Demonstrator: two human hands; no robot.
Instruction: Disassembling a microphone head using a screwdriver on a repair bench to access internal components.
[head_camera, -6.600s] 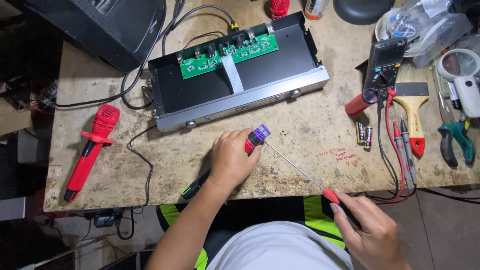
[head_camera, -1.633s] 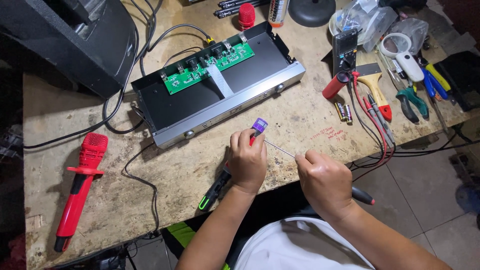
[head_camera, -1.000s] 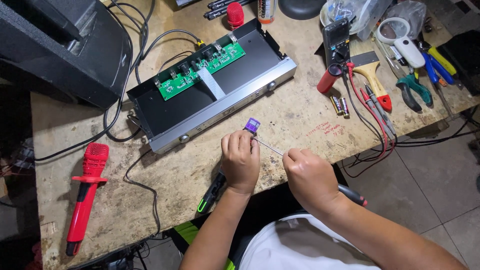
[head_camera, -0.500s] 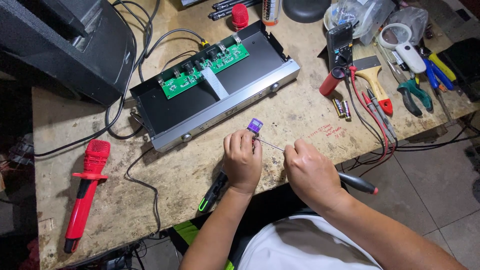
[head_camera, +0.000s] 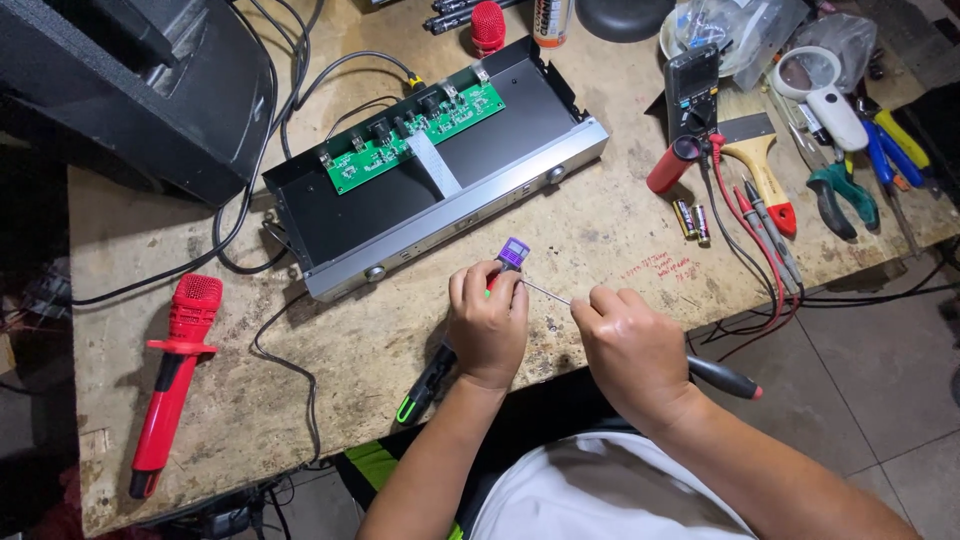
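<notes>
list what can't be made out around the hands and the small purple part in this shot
- Head view: the small purple plastic part has its lower end hidden by the left hand.
- Thin metal screwdriver shaft: tip too small to tell.
- Black screwdriver handle: mostly covered by the right hand.

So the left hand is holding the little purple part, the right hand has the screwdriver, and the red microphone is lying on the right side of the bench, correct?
Not quite. In the head view the red microphone lies on the left side of the bench, not the right. The left hand does hold the little purple part, and the right hand has the screwdriver.
</notes>
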